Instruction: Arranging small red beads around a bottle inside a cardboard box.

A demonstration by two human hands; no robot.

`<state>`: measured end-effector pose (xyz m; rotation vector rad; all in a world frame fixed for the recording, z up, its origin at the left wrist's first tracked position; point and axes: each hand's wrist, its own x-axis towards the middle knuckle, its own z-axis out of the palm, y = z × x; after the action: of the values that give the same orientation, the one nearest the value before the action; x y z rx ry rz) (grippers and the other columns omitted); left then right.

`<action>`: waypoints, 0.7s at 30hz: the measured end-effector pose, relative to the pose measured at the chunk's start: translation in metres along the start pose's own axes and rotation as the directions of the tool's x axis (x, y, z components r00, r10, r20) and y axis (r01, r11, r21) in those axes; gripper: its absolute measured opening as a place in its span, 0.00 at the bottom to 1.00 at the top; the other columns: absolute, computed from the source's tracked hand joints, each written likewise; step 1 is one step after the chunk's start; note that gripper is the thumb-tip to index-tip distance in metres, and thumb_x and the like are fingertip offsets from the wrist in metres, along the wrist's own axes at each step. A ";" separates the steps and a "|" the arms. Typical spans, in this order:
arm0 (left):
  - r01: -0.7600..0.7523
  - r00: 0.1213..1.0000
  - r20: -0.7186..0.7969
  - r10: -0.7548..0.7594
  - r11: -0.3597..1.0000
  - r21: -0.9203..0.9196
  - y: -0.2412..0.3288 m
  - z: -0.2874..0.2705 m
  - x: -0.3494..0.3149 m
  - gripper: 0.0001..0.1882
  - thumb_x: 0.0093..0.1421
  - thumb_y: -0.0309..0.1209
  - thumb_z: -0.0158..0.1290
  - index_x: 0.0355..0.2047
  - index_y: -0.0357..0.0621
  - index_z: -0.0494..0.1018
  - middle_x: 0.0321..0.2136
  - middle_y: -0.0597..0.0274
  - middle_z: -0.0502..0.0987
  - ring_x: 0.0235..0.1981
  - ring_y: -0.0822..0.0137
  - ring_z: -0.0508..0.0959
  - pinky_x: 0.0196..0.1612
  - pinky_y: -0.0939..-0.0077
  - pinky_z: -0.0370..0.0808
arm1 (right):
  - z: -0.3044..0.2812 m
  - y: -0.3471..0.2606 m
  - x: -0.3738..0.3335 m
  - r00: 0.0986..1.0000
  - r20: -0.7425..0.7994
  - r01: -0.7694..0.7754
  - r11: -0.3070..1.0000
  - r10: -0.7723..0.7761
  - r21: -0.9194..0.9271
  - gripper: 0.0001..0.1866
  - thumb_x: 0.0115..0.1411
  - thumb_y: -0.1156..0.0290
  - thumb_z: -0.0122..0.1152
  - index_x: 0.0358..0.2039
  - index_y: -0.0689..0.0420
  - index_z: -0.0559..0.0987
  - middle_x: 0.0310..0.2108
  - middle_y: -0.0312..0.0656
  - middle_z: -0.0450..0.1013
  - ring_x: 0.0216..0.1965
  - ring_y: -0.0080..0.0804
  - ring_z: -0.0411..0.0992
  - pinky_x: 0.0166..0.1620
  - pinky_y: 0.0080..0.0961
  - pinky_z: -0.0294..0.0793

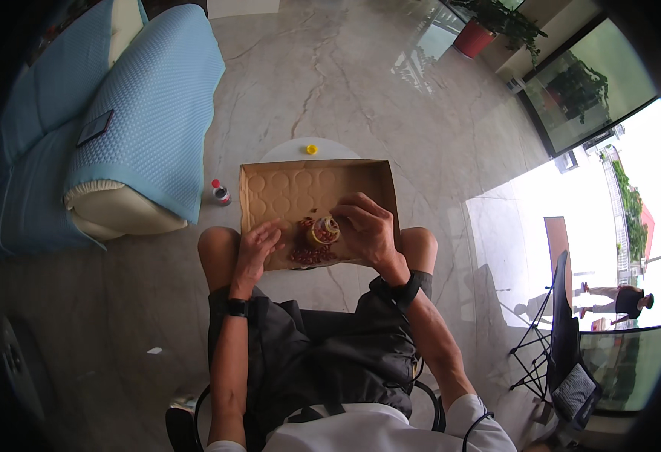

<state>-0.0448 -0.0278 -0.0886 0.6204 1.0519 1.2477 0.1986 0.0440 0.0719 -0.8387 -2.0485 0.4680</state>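
In front of me a shallow brown cardboard box (376, 178) lies across my knees, with round impressions in its far part. A small clear jar (320, 239) stands in the near half of it, holding dark red beans. More loose red beans (303, 255) are scattered around the jar's foot. My left hand (257, 250) lies over the box's left side, fingers apart and holding nothing. Just right of the jar's mouth is my right hand (368, 230), its fingertips pinched together. Whatever they may hold is too small to make out.
A yellow cap (312, 149) sits on a white round top (338, 148) beyond the box. Left of the box a red-capped bottle (220, 193) stands on the floor. A blue-covered sofa (157, 98) is at far left, a folding chair (564, 324) at right.
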 end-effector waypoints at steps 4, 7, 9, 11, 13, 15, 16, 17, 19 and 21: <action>0.001 1.000 0.006 -0.001 1.000 -0.005 0.002 0.003 -0.001 0.24 0.71 0.35 0.59 0.63 0.39 0.72 0.51 0.61 0.81 0.50 0.73 0.78 0.53 0.71 0.79 | -0.002 0.000 -0.005 1.000 -0.003 0.010 0.999 -0.010 -0.051 0.10 0.51 0.83 0.69 0.35 0.58 0.86 0.36 0.42 0.79 0.36 0.44 0.80 0.38 0.35 0.82; 0.004 1.000 -0.006 -0.004 1.000 0.002 0.001 0.002 0.000 0.25 0.70 0.36 0.60 0.63 0.39 0.72 0.51 0.62 0.81 0.50 0.73 0.78 0.53 0.70 0.79 | 0.000 0.004 -0.009 1.000 -0.003 0.022 0.999 -0.022 -0.048 0.10 0.51 0.83 0.69 0.35 0.57 0.86 0.36 0.42 0.79 0.35 0.44 0.80 0.38 0.35 0.81; 0.002 1.000 -0.007 -0.002 1.000 0.003 0.001 0.001 0.000 0.25 0.70 0.36 0.60 0.63 0.39 0.72 0.51 0.62 0.81 0.50 0.73 0.78 0.53 0.70 0.79 | 0.002 0.004 -0.010 0.999 0.003 0.032 0.999 -0.032 -0.036 0.10 0.51 0.83 0.69 0.35 0.57 0.85 0.36 0.42 0.79 0.35 0.45 0.80 0.38 0.34 0.82; 0.001 1.000 -0.008 -0.001 1.000 0.003 0.001 0.001 0.000 0.25 0.70 0.36 0.60 0.63 0.39 0.72 0.51 0.62 0.81 0.50 0.73 0.78 0.53 0.70 0.78 | 0.003 0.003 -0.013 1.000 -0.007 0.026 0.999 -0.026 -0.036 0.10 0.51 0.83 0.69 0.35 0.58 0.85 0.36 0.43 0.79 0.35 0.45 0.80 0.38 0.35 0.82; 0.000 1.000 -0.003 0.000 1.000 0.001 0.001 0.001 -0.001 0.25 0.70 0.36 0.60 0.63 0.40 0.72 0.51 0.63 0.81 0.50 0.74 0.78 0.53 0.70 0.78 | 0.003 0.006 -0.012 0.999 -0.030 0.031 0.999 -0.031 -0.022 0.11 0.50 0.84 0.69 0.35 0.58 0.85 0.36 0.43 0.78 0.35 0.45 0.80 0.38 0.35 0.82; 0.009 1.000 -0.003 -0.009 1.000 -0.004 0.001 0.002 0.000 0.25 0.69 0.36 0.61 0.62 0.40 0.72 0.51 0.65 0.81 0.49 0.75 0.78 0.52 0.73 0.78 | 0.002 0.005 -0.012 0.998 -0.054 0.035 0.999 -0.035 -0.008 0.11 0.50 0.85 0.69 0.35 0.58 0.85 0.36 0.44 0.78 0.34 0.45 0.80 0.38 0.35 0.82; 0.018 1.000 -0.002 -0.018 1.000 -0.008 0.001 0.002 0.000 0.26 0.68 0.36 0.62 0.62 0.40 0.73 0.51 0.66 0.81 0.48 0.77 0.77 0.51 0.76 0.77 | 0.001 0.005 -0.012 0.997 -0.064 0.038 0.999 -0.038 -0.013 0.12 0.49 0.85 0.69 0.35 0.59 0.85 0.36 0.44 0.78 0.34 0.46 0.80 0.38 0.36 0.81; 0.018 1.000 -0.001 -0.018 1.000 -0.008 0.001 0.002 0.000 0.26 0.68 0.36 0.62 0.62 0.40 0.73 0.51 0.66 0.81 0.48 0.77 0.77 0.51 0.76 0.77 | -0.001 0.004 -0.012 0.996 -0.075 0.041 0.999 -0.042 -0.020 0.12 0.49 0.86 0.68 0.35 0.59 0.84 0.36 0.44 0.78 0.34 0.46 0.79 0.37 0.36 0.81; 0.012 1.000 0.012 -0.012 1.000 -0.023 0.000 0.001 0.001 0.25 0.68 0.37 0.62 0.62 0.40 0.73 0.51 0.66 0.81 0.48 0.77 0.77 0.51 0.76 0.77 | -0.003 0.007 -0.011 0.996 -0.050 0.066 0.998 -0.067 -0.018 0.13 0.48 0.86 0.68 0.35 0.59 0.84 0.35 0.44 0.78 0.34 0.46 0.79 0.37 0.37 0.81; 0.013 1.000 0.007 -0.013 1.000 -0.001 -0.001 -0.001 0.001 0.24 0.70 0.36 0.61 0.62 0.41 0.73 0.51 0.65 0.81 0.48 0.76 0.78 0.52 0.74 0.78 | -0.002 0.010 -0.012 0.996 -0.029 0.087 0.996 -0.087 -0.014 0.13 0.48 0.87 0.68 0.35 0.59 0.84 0.35 0.44 0.78 0.34 0.46 0.78 0.37 0.37 0.80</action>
<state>-0.0456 -0.0275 -0.0898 0.6162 1.0485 1.2341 0.2091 0.0425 0.0604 -0.7559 -2.0536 0.3927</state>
